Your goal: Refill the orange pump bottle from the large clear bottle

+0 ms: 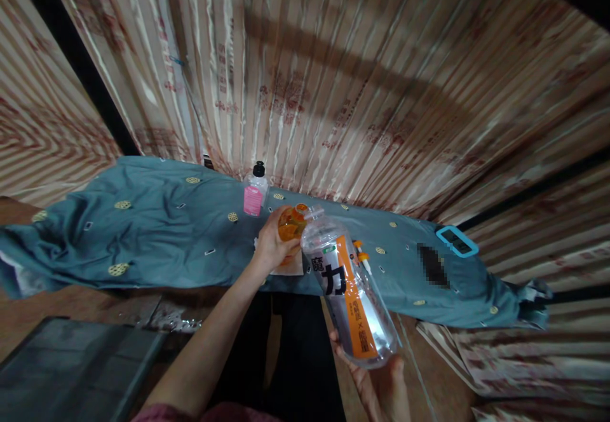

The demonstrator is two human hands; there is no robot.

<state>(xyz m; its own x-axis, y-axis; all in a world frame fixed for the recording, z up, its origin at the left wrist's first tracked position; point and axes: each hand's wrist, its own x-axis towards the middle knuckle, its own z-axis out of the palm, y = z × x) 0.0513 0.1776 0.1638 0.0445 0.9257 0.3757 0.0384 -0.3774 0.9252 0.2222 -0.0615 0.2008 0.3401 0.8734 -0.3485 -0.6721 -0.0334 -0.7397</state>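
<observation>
My right hand [376, 381] grips the base of a large clear plastic bottle [350, 288] with an orange and silver label. The bottle is tilted forward, its open neck against a small orange cup [290, 225]. My left hand [271, 241] is wrapped around that orange cup, holding it over a white sheet [290, 266] on the teal cloth [157, 231]. Just behind the cup stands a small bottle with a pink label and black cap [255, 193].
The teal cloth with yellow dots covers a long surface across the view. Two orange-tipped items [362, 255] lie right of the big bottle, a blue-framed device [456, 241] farther right. A striped curtain [362, 85] hangs behind. A dark panel [71, 361] sits lower left.
</observation>
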